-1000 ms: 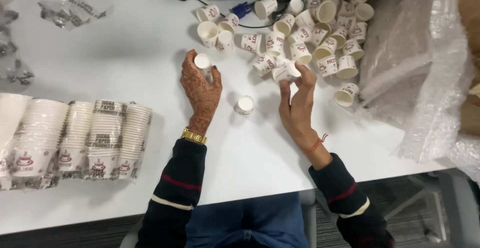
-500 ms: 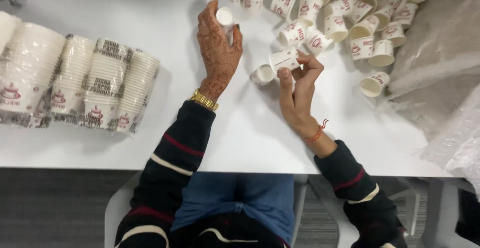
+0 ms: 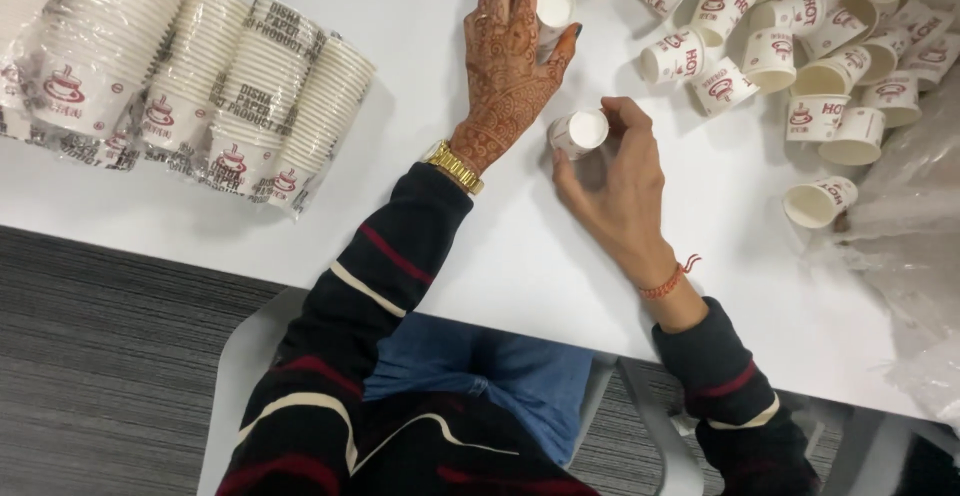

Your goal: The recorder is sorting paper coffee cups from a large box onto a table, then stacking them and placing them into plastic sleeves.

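- Centrally, a small white paper cup with red print sits on the white surface, seemingly tipped so its pale round end faces up toward the camera and its long axis runs roughly from 10 to 4 o'clock.
- The right hand has this cup in its grip: thumb and fingertips curl round the cup's wall from the 4 o'clock side, closed only as far as the cup's width, with the palm lying off the cup toward 5 o'clock.
- A second small white cup lies at 12 o'clock from the first, its round white end also turned to the camera.
- The left hand, patterned with henna, holds that second cup between its fingertips and thumb; the fingers are bent round it, the grip closed on the cup, and a gold watch sits at the wrist.
- The two held cups are near each other but apart, one above the other in the head view.
- At 2 o'clock from the hands lies a loose heap of similar cups, most on their sides with mouths pointing different ways.
- At 9 to 10 o'clock, well apart from the hands, wrapped stacks of cups lie on their sides in clear plastic.
- At 3 o'clock, crumpled clear plastic wrap rests at the surface's edge.
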